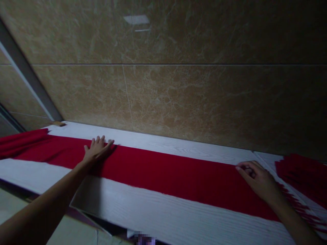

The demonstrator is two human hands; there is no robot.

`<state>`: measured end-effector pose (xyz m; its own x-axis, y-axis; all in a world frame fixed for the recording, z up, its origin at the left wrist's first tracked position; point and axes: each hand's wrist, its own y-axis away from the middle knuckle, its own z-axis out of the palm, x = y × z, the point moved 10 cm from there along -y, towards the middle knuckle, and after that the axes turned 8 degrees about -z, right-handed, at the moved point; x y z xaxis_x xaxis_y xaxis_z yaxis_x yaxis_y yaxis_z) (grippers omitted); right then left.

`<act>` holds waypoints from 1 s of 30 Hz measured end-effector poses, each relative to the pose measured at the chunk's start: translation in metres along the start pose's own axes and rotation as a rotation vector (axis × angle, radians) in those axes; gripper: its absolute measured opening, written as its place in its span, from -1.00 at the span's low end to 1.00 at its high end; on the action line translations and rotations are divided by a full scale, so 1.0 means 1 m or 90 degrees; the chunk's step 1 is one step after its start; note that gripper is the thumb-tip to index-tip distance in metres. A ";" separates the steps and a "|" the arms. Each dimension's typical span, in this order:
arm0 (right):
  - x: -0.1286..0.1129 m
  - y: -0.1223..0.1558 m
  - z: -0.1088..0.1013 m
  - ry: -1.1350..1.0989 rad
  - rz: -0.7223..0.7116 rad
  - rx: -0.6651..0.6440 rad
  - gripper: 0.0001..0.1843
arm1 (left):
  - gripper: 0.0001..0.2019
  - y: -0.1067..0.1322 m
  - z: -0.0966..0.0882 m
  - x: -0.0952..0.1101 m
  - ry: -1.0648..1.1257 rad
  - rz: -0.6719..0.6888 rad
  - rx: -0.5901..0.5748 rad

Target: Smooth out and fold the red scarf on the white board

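white table | red cloth flat | both hands' fingers on it

The long red woven cloth strip runs off the left edge, so its far end is unseen, and the right hand covers part of its fringed end. Both forearms are cut off by the bottom edge. A second red fringed cloth is cropped at the right edge. A small blurred patch below the white wood-grain counter cannot be identified.
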<state>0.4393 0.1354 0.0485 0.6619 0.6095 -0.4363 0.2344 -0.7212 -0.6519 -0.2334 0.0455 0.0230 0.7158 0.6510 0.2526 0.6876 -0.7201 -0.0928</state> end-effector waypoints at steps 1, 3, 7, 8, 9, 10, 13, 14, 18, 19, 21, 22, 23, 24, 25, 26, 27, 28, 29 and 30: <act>-0.002 0.000 0.000 0.003 -0.007 0.000 -0.64 | -0.18 0.003 -0.005 0.004 0.004 0.014 0.010; -0.005 0.000 0.000 0.007 -0.016 -0.004 -0.66 | -0.27 0.011 -0.013 0.015 0.007 0.047 0.025; 0.000 0.002 0.008 -0.009 -0.022 -0.038 -0.67 | -0.39 0.041 -0.017 0.059 0.054 0.142 0.030; 0.001 0.002 0.011 -0.011 -0.021 -0.050 -0.65 | -0.41 0.054 -0.015 0.076 0.067 0.183 0.020; 0.001 0.002 0.015 -0.007 -0.020 -0.064 -0.62 | -0.42 0.070 -0.013 0.095 0.074 0.235 0.009; -0.002 0.002 0.020 0.003 -0.021 -0.081 -0.59 | -0.43 0.088 -0.009 0.115 0.071 0.293 -0.010; -0.035 0.000 0.043 0.050 -0.040 -0.169 -0.50 | -0.51 0.152 0.000 0.175 0.072 0.463 -0.067; -0.054 0.001 0.053 0.064 -0.052 -0.210 -0.47 | -0.54 0.173 0.002 0.193 0.080 0.513 -0.081; -0.137 0.011 0.100 0.063 -0.082 -0.393 -0.35 | -0.55 0.238 0.016 0.242 0.093 0.640 -0.143; -0.153 0.016 0.110 0.055 -0.088 -0.430 -0.29 | -0.52 0.247 0.022 0.248 0.087 0.650 -0.165; -0.170 0.025 0.123 0.045 -0.084 -0.485 -0.19 | -0.43 0.257 0.035 0.251 0.065 0.652 -0.204; -0.172 0.030 0.127 0.046 -0.079 -0.506 -0.16 | -0.40 0.258 0.040 0.249 0.053 0.646 -0.218; -0.169 0.034 0.129 0.050 -0.074 -0.519 -0.13 | -0.37 0.256 0.043 0.245 0.045 0.637 -0.228; -0.163 0.038 0.129 0.056 -0.070 -0.526 -0.12 | -0.35 0.254 0.046 0.239 0.041 0.626 -0.236; -0.155 0.042 0.127 0.062 -0.069 -0.527 -0.13 | -0.33 0.250 0.047 0.233 0.042 0.615 -0.242; -0.147 0.044 0.124 0.069 -0.071 -0.523 -0.14 | -0.32 0.246 0.047 0.226 0.045 0.607 -0.247; -0.139 0.046 0.120 0.075 -0.074 -0.518 -0.15 | -0.31 0.242 0.047 0.220 0.048 0.602 -0.250; -0.131 0.048 0.116 0.081 -0.077 -0.515 -0.16 | -0.31 0.238 0.046 0.213 0.050 0.598 -0.249; -0.123 0.050 0.112 0.087 -0.078 -0.512 -0.17 | -0.30 0.234 0.045 0.208 0.049 0.594 -0.246; -0.117 0.051 0.108 0.093 -0.078 -0.511 -0.17 | -0.30 0.230 0.044 0.203 0.046 0.588 -0.242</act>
<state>0.2976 0.0627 -0.0008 0.6716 0.6901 -0.2698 0.7119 -0.7019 -0.0233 0.0755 0.0221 0.0101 0.9317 -0.2094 0.2968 -0.2280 -0.9732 0.0289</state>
